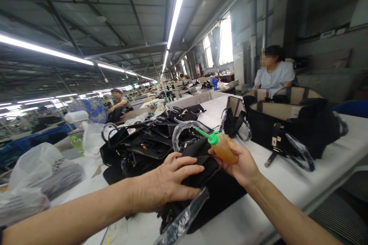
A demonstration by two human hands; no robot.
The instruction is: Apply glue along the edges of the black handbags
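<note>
My right hand [240, 162] is closed around a squeeze bottle [223, 149] of amber liquid, its green nozzle tilted up to the left. Beneath both hands lies a black handbag [220, 195] with a plastic-wrapped handle [186, 214] hanging toward me. My left hand [169, 182] rests on the bag with its fingers spread. Behind the hands, a heap of black handbags [140, 141] with gold-coloured zip pulls covers part of the white table. The nozzle tip is above the bags and touches nothing that I can see.
Open black bags [287, 122] stand on the white table [324, 164] at right, with a seated person [274, 72] behind them. Plastic bags [43, 172], a green bottle [76, 144] and a blue fan [89, 110] are at left. Another person [119, 103] sits farther back.
</note>
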